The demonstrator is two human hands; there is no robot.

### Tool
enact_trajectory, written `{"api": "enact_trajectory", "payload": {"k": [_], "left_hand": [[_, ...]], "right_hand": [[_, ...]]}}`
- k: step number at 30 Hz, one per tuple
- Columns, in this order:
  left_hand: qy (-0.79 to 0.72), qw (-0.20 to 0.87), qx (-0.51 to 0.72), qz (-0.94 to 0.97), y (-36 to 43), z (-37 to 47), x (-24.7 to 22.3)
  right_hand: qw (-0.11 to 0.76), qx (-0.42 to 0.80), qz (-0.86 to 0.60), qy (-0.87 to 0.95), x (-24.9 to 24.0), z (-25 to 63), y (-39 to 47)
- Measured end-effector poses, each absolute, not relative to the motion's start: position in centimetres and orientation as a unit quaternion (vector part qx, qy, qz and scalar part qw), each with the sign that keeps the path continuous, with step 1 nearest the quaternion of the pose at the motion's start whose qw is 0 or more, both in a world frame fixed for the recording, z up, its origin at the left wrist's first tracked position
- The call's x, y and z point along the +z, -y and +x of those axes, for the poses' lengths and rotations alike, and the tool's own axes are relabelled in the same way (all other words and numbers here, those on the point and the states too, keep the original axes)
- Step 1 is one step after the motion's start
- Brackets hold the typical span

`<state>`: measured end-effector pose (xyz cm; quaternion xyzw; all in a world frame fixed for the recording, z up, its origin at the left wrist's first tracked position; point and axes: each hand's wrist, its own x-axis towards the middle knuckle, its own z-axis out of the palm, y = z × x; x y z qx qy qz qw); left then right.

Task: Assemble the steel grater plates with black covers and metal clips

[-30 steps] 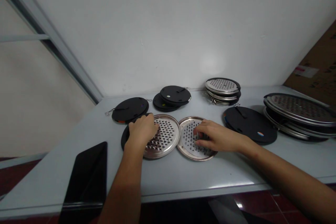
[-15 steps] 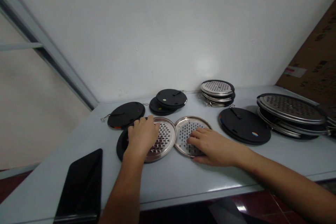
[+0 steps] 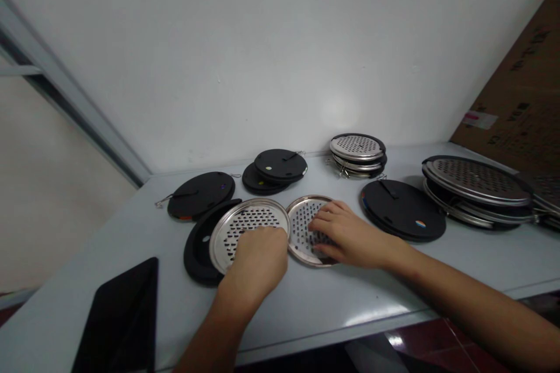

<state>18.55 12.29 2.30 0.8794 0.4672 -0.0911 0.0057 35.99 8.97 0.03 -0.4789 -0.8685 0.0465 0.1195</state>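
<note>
My left hand (image 3: 258, 259), closed, is over the right side of a round metal grater disc (image 3: 249, 218) and grips it; the fingertips are hidden. This disc lies partly across a black round holder (image 3: 201, 245), whose left part shows bare. A second metal grater disc (image 3: 301, 227) lies flat on the table just to the right, its edge meeting the first. On its right half rests my right hand (image 3: 345, 236), loosely bent, with the thumb apart from the fingers.
Black round discs (image 3: 201, 195) lie at the left, with a black pair (image 3: 280, 164) behind. Grater stacks stand at the back (image 3: 357, 148) and right (image 3: 476, 183). More black discs (image 3: 402, 207) lie nearer. A black tablet-like slab (image 3: 122, 315) is front left; a cardboard box (image 3: 520, 99) stands right.
My left hand has moved right and nearer across the first grater disc. That disc has shifted off the black holder's left part, uncovering more of it. My right hand stays on the second disc.
</note>
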Motion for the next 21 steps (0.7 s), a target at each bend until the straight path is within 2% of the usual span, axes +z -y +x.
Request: {"api": "enact_trajectory", "payload": {"k": [3,6,10,12,15,18,21], "left_hand": [[-0.469,0.002,-0.080,0.880,-12.3,18.7,2.4],[-0.492,-0.013,-0.017,0.870,-12.4,18.4,3.1],[-0.523,0.015,0.199,0.829,-12.2,17.2,4.6],[-0.508,0.088,0.354,0.780,-12.2,16.7,5.0],[-0.451,0.275,0.538,0.657,-12.5,16.9,4.8],[-0.416,0.477,0.568,0.527,-13.4,18.4,3.5],[-0.433,0.546,0.501,0.514,-14.5,19.9,1.8]], "right_hand": [[0.153,0.049,-0.482,0.861,0.0,36.3,-9.3],[0.210,0.052,-0.498,0.840,-0.1,36.6,-9.6],[0.336,0.100,-0.528,0.774,-0.5,36.9,-10.0],[0.401,0.169,-0.534,0.725,-0.6,36.8,-10.2],[0.455,0.281,-0.524,0.662,-0.3,36.6,-10.5],[0.462,0.336,-0.537,0.621,0.1,36.7,-10.8],[0.432,0.303,-0.606,0.595,0.0,37.6,-11.5]]}}
